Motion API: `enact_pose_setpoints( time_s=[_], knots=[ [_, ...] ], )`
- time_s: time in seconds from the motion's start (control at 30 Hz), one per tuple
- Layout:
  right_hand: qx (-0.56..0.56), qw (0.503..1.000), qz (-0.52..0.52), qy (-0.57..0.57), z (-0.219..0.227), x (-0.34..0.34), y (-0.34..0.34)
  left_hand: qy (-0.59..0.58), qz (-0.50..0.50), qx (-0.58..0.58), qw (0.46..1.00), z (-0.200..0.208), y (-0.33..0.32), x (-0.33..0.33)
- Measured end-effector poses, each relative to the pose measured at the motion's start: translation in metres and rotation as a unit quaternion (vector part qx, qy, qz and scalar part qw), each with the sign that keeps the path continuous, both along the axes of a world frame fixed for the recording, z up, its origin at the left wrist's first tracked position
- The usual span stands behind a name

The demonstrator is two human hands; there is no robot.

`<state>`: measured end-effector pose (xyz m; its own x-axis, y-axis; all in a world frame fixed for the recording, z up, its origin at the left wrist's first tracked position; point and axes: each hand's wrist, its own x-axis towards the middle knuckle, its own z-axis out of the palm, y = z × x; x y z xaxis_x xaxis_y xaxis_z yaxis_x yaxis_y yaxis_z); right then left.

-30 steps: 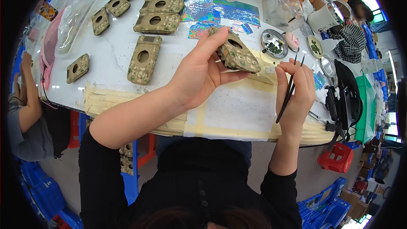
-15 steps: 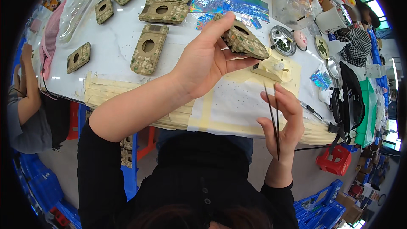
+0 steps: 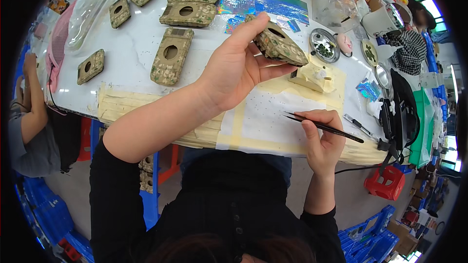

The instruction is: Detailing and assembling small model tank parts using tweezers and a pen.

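"So, what lies before you, largest first?"

"The desk (image 3: 124,63), then a white sheet (image 3: 263,129) along its near side. Above the desk, my left grip (image 3: 226,75) is closed around a camouflaged vehicle shell (image 3: 286,48), tilted, its round hole (image 3: 276,30) uncovered."

"And the other side?"

"My right grip (image 3: 324,146) pinches black tweezers (image 3: 334,130), their tips slightly parted over the sheet (whether they touch it, I can't tell). Smaller come a round metal dish (image 3: 321,35) and, last, the dark green bits (image 3: 324,50) in it."

"How would you handle all that well?"

"I'd hold the shell steady by its sides, leaving the upper face free. I'd squeeze the tweezers lightly, since a hard pinch could flick small bits away, and a rested wrist should steady the tips."
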<state>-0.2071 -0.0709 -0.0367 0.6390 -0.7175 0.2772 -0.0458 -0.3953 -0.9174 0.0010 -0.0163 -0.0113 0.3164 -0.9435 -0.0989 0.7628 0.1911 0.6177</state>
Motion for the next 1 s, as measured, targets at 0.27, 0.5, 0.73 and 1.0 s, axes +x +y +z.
enact_pose_setpoints(
  time_s=[0.27, 0.5, 0.73, 1.0],
  knots=[
    [-0.058, 0.998, 0.008, 0.039, -0.0044, -0.0017, -0.0005, 0.004, -0.006, -0.002, 1.000, -0.0015, 0.0000, 0.0004],
    [-0.060, 0.998, 0.009, 0.036, -0.0055, -0.0002, -0.0013, 0.004, -0.006, 0.002, 1.000, -0.0016, -0.0003, 0.0005],
    [-0.066, 0.997, 0.007, 0.034, -0.0064, 0.0003, -0.0009, 0.007, -0.006, 0.001, 1.000, -0.0015, -0.0001, 0.0005],
    [-0.065, 0.997, 0.006, 0.031, -0.0075, -0.0007, -0.0012, 0.011, -0.006, -0.003, 1.000, -0.0013, -0.0002, 0.0003]
  ],
)
